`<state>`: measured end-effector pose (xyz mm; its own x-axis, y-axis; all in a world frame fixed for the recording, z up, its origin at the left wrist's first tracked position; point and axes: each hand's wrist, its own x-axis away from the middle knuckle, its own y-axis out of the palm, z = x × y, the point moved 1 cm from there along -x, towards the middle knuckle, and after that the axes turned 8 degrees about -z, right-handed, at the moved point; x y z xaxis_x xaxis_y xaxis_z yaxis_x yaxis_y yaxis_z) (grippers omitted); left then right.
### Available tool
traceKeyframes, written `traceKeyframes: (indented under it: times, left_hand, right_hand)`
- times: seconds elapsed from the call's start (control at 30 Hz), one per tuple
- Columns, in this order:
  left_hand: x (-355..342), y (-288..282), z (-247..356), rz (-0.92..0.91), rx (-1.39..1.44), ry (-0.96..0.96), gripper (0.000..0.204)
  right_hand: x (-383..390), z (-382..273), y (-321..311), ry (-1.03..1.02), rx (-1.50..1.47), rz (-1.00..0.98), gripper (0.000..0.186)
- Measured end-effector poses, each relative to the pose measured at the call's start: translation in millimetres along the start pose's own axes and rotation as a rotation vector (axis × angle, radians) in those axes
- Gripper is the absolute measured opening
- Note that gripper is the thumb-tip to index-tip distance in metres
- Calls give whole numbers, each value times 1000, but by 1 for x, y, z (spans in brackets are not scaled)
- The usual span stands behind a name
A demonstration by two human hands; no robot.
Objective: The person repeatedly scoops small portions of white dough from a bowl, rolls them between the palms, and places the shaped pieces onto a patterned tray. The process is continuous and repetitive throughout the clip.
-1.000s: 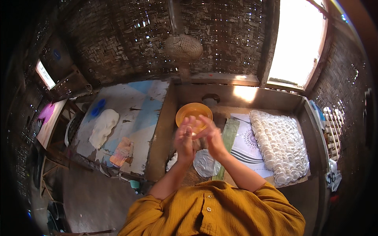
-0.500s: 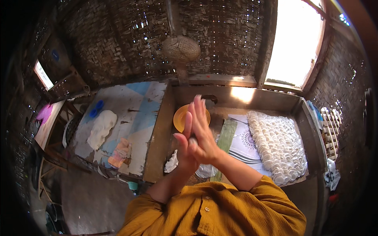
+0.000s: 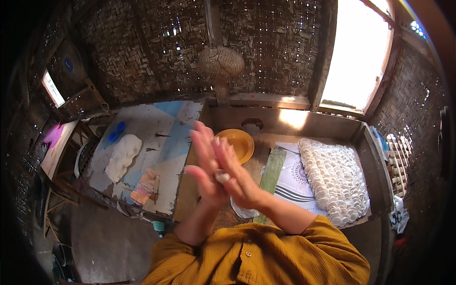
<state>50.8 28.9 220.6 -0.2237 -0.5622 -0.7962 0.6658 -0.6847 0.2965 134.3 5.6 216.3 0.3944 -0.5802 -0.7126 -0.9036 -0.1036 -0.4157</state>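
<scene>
A small ball of white dough [image 3: 222,176] sits between my palms, over the low wooden bench. Against one side of it lies my left hand [image 3: 205,159], its fingers stretched out and its thumb apart. My right hand [image 3: 240,178] presses from the other side, fingers straight, tips pointing away from me. Just beyond the hands is an orange bowl [image 3: 244,145]. To their right a green strip of leaf [image 3: 271,175] lies beside a white patterned cloth [image 3: 295,178]. Many thin white round pieces [image 3: 335,183] overlap in rows on the right.
On the left tabletop [image 3: 161,137] rest a large lump of white dough [image 3: 124,154], blue round items [image 3: 115,131] and an orange packet-like thing [image 3: 144,186]. The bench has a raised wooden wall [image 3: 327,121] at back and right. A woven hat-like object [image 3: 222,61] hangs ahead.
My hands have shifted left and nearer to me, and they have slid against each other. The dough between them shows more clearly. A white lump on the bench is now hidden.
</scene>
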Motion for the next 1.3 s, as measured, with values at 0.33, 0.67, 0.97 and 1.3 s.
traceKeyframes:
  times: [0.33,0.67,0.97,1.3]
  left_hand:
    - [5,22,-8,-36,71,-102,73]
    - [17,20,-13,35,256,-244,67]
    - [3,1,-17,320,212,-75,70]
    - [22,39,-18,54,336,-337,64]
  right_hand:
    - [-16,-10,-15,-151,246,40,100]
    - [-14,6,-24,-14,179,124,84]
    - [-2,-4,-2,-119,93,-43,80]
    - [-13,7,-26,46,454,188,86]
